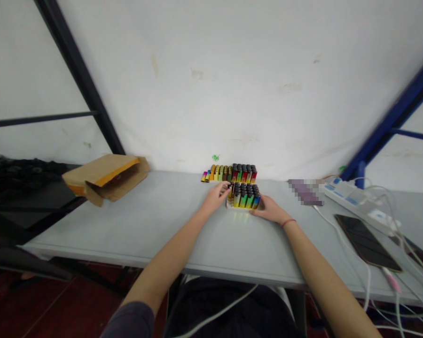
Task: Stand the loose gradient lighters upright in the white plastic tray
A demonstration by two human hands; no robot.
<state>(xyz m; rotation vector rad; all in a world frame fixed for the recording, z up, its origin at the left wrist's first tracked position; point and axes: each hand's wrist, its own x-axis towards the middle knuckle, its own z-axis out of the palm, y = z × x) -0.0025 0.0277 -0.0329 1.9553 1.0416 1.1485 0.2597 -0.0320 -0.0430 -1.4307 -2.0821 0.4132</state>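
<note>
A small clear tray [245, 209] of upright lighters [246, 196] stands on the table in front of me. The lighters have black tops and bodies in yellow, green and blue. At the tray's left end, my left hand [217, 196] pinches a dark-topped lighter [231, 188] between thumb and fingers. My right hand [270, 210] is closed around the tray's right end, its thumb along the front edge and its fingers partly hidden behind. Just beyond, against the wall, is another block of lighters [244, 173] with red and green bodies, beside a row of yellowish lighters [220, 172].
An open cardboard box [102, 174] lies at the table's left end. To the right are a phone [368, 241], a pixelated purple item [306, 192], a white power strip [361, 205] and several loose cables. The grey table [169, 220] meets a white wall behind.
</note>
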